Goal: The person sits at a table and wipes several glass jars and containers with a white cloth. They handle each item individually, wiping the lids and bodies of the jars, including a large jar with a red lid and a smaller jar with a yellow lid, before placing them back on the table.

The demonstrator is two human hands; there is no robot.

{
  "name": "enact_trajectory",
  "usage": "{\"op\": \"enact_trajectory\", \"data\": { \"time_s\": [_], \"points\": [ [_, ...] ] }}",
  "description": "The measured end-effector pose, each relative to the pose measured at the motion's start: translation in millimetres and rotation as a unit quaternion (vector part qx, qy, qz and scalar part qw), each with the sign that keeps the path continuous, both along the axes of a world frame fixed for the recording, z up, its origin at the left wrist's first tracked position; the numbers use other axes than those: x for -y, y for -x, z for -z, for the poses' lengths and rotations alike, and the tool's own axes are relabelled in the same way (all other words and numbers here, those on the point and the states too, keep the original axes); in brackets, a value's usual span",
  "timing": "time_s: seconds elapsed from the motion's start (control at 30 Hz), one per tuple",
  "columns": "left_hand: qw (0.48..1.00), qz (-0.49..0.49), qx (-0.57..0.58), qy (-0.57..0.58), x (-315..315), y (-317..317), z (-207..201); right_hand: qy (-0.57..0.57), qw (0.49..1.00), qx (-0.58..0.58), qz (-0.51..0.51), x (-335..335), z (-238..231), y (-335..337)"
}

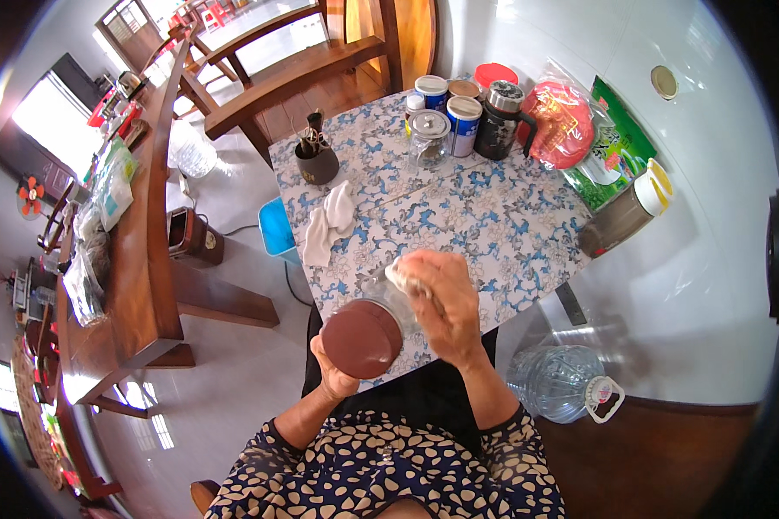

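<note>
In the head view, wiping appears to be under way, judging by the pale cloth [397, 276] bunched in the right hand [446, 304], lower centre of the frame, its fingers curled closely over it. The cloth is at the clear side of a jar [387, 291], which is tilted at the table's near edge; whether it touches the tabletop cannot be told. The left hand [338, 379] holds it at the lid end, fingers wrapped around the brown lid [362, 339], which is on. How much of the jar is already wiped does not show. Left of centre, white fabric [331, 221] lies apart on the patterned table [511, 212]. Upper centre, a glass jar [429, 144] stands closed, untouched by either hand.
</note>
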State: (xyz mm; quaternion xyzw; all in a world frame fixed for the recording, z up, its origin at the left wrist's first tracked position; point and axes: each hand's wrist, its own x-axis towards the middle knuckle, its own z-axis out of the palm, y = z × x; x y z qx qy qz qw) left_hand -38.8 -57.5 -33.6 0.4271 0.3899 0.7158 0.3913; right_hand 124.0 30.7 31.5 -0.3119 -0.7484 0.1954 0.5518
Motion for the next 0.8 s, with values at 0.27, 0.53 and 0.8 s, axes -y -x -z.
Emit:
{"op": "enact_trajectory", "data": {
  "time_s": [0.27,0.53,0.8],
  "points": [
    [0.956,0.091,-0.194,-0.201,-9,0,2,0.051,0.991,-0.034,-0.116,15,1,-20],
    [0.928,-0.018,-0.347,-0.138,-29,-5,-10,0.227,0.961,-0.142,0.061,-1,-4,-23],
    [0.952,0.043,-0.305,0.009,-49,-35,-77,-0.092,0.994,0.056,0.031,18,-90,-47]
  ]
}}
